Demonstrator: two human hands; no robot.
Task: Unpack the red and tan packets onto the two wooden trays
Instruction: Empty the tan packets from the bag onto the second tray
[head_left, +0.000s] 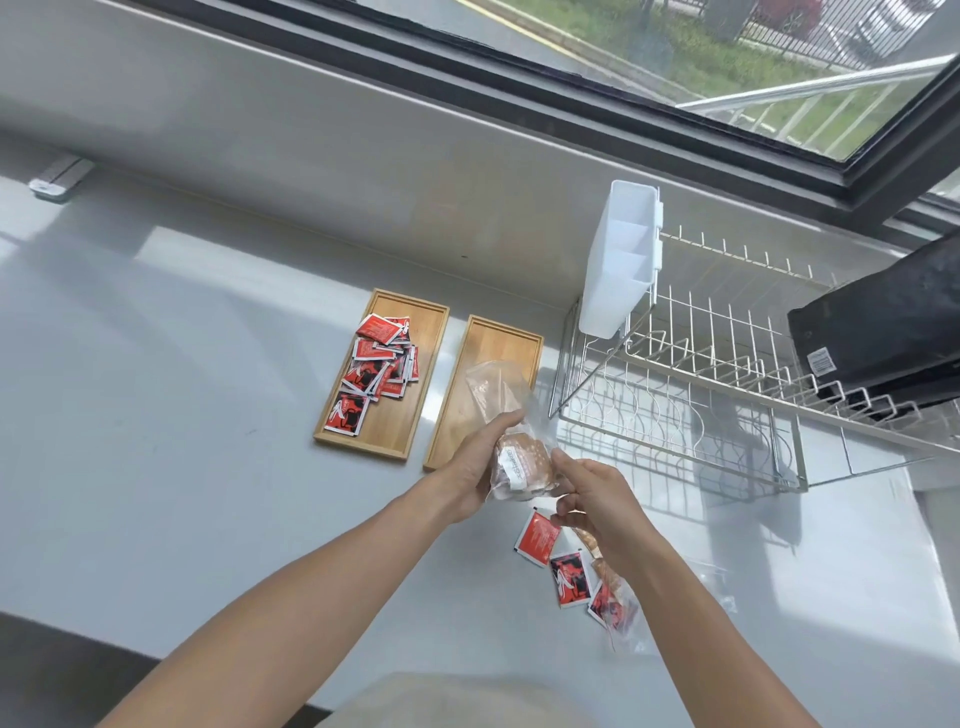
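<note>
Two wooden trays lie side by side on the grey counter. The left tray (431, 332) carries a heap of several red packets (379, 364). The right tray (498, 338) shows bare wood. Above its near end, my left hand (478, 462) grips a clear plastic bag (511, 415) with tan packets (524, 462) bunched in its lower part. My right hand (587, 499) pinches the same bag from the right. Three loose red packets (553, 551) lie on the counter under my right wrist, partly on another clear bag (623, 623).
A white wire dish rack (701, 395) stands just right of the trays, with a white plastic caddy (618, 260) hung on its left end and a black object (883, 332) at its right. A window wall runs behind the counter.
</note>
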